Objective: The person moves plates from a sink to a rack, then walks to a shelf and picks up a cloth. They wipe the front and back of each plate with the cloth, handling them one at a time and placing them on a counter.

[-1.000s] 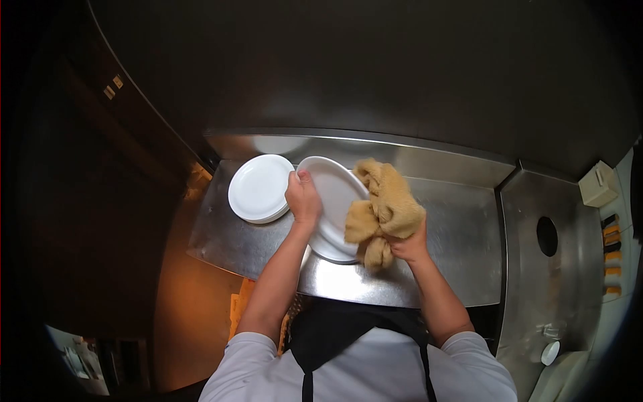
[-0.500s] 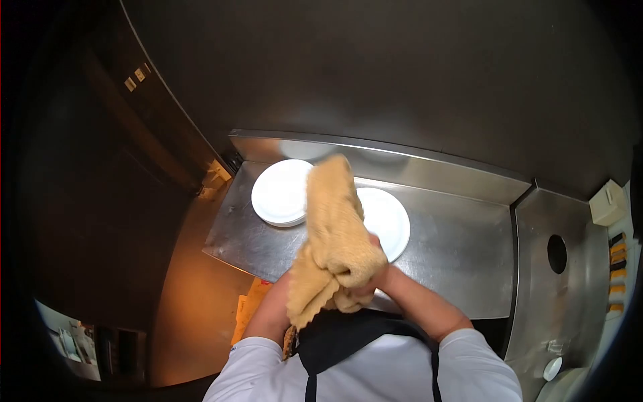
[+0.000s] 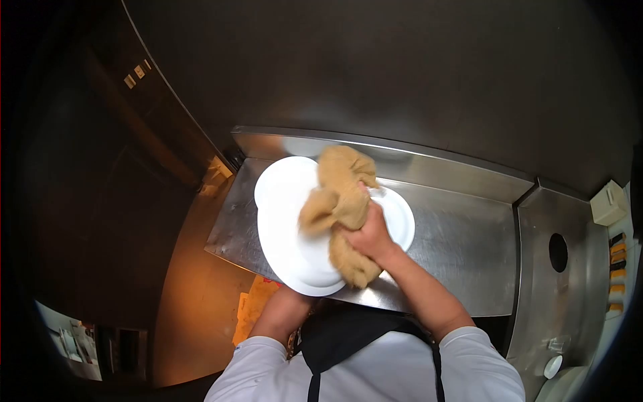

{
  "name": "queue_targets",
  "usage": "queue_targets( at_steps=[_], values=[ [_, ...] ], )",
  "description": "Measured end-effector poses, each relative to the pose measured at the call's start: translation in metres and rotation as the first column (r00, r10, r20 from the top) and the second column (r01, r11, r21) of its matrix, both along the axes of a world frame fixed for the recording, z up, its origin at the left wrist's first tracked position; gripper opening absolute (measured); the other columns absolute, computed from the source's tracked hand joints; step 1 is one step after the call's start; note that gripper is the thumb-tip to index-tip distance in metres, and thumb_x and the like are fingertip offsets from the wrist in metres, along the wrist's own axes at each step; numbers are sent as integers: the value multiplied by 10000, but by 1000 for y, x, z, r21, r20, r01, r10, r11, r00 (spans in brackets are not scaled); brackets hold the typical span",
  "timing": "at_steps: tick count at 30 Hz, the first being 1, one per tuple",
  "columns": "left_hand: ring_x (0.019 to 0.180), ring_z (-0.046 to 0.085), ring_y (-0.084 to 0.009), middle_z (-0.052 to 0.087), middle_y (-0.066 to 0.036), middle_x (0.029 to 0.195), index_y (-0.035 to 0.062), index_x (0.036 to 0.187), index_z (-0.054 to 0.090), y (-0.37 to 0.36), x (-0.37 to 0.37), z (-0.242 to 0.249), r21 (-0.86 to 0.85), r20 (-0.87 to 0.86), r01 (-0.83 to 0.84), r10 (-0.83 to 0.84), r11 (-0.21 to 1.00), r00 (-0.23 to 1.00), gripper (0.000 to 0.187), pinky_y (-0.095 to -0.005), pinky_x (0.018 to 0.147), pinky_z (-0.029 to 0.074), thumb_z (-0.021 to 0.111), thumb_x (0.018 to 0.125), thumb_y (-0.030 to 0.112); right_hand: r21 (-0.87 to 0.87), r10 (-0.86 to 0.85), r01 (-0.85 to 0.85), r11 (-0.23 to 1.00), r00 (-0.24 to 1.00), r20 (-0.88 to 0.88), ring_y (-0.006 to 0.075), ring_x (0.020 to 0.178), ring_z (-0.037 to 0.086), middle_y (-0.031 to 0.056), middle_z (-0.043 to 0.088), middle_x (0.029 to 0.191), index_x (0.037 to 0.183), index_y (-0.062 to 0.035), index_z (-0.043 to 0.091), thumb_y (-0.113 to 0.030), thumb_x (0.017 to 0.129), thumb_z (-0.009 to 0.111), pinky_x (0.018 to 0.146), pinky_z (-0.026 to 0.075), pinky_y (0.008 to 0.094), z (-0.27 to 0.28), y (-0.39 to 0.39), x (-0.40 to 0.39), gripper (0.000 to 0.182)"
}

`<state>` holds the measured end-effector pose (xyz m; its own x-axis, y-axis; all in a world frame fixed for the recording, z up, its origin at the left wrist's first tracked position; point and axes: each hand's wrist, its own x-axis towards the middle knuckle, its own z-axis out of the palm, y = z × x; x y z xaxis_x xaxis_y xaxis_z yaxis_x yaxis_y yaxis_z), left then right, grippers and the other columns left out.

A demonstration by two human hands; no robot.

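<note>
A white plate is raised over the left part of the steel counter, overlapping the left plate stack. My left forearm reaches beneath this plate, and the hand itself is hidden under it. My right hand grips a tan cloth, which lies bunched against the plate's right side and is slightly blurred. Behind the right hand, another stack of white plates rests on the counter, partly covered by cloth and hand.
The steel counter has a raised back edge. To the right is a steel surface with a round dark hole. Knives with yellow and black handles line the far right. A small white dish sits at lower right.
The cloth has shifted up and right, uncovering the held plate, which now shows in front of the left stack. My right hand has moved up and is more visible.
</note>
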<state>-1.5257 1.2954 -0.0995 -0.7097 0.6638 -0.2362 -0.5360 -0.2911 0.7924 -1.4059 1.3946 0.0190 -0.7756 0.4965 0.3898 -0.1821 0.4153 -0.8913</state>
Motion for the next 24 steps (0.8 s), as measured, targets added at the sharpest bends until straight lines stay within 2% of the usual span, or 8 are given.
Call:
queue_targets(
  at_steps=[2,4,8,9,13,14,20,24],
  values=[
    [741,641,-412,671,-215,791,2,874,604,-1,-5,-1,3,1,-4,4,1000,1000,555,-482,692,485,443,1061,498,-162,41,-25,986,995,95,395,1255,598,223,628,1322,1301,15,582,-187,698,833,1185,344,473,-3,11,13,683],
    [739,641,-412,671,-215,789,3,870,604,4,-12,3,15,-2,0,0,1000,1000,557,-482,690,485,444,1060,501,-143,30,-53,988,986,-163,320,1199,651,175,685,1255,1228,15,653,-136,752,779,1100,442,411,-31,-15,22,515],
    [734,641,-410,670,-215,786,4,864,603,9,-16,6,4,-20,8,-8,1000,1000,561,-482,687,486,446,1059,506,513,233,-108,852,955,-186,421,1379,492,233,615,1354,1326,44,601,-191,696,806,1197,311,497,11,-39,21,703],
    [733,641,-410,670,-215,786,5,862,603,5,-7,2,-2,-13,6,-6,1000,1000,562,-482,686,486,446,1059,507,598,105,14,801,981,-164,367,1264,601,207,664,1280,1251,43,644,-209,752,778,1111,423,474,43,-39,21,575],
    [729,641,-408,669,-214,783,7,855,603,-2,36,-10,-39,-26,-23,22,999,999,566,-482,683,487,448,1057,513,-184,198,-207,961,978,-69,333,1165,646,214,674,1225,1222,17,638,-144,847,690,1014,498,393,46,9,-2,412],
    [728,641,-408,669,-214,782,7,853,603,4,41,-8,-54,-58,-40,37,998,998,568,-482,683,487,449,1057,514,-148,159,-171,974,983,-89,275,1007,701,154,726,1099,1198,-11,657,-128,902,662,884,545,361,30,19,-4,319],
    [721,641,-406,668,-214,778,10,843,602,60,-30,38,-177,-584,-373,208,911,785,574,-482,678,488,452,1055,521,-150,123,-162,975,962,-243,283,1344,491,160,544,1402,1448,11,461,-231,972,665,1150,350,399,-78,-31,33,571],
    [724,658,-425,676,-213,761,20,831,597,56,-80,70,-210,-897,-576,79,790,435,568,-497,675,499,514,1023,548,-264,70,-107,959,987,-147,246,1231,583,130,600,1335,1366,8,534,-180,849,823,1051,460,376,-18,-16,57,621]
  ],
)
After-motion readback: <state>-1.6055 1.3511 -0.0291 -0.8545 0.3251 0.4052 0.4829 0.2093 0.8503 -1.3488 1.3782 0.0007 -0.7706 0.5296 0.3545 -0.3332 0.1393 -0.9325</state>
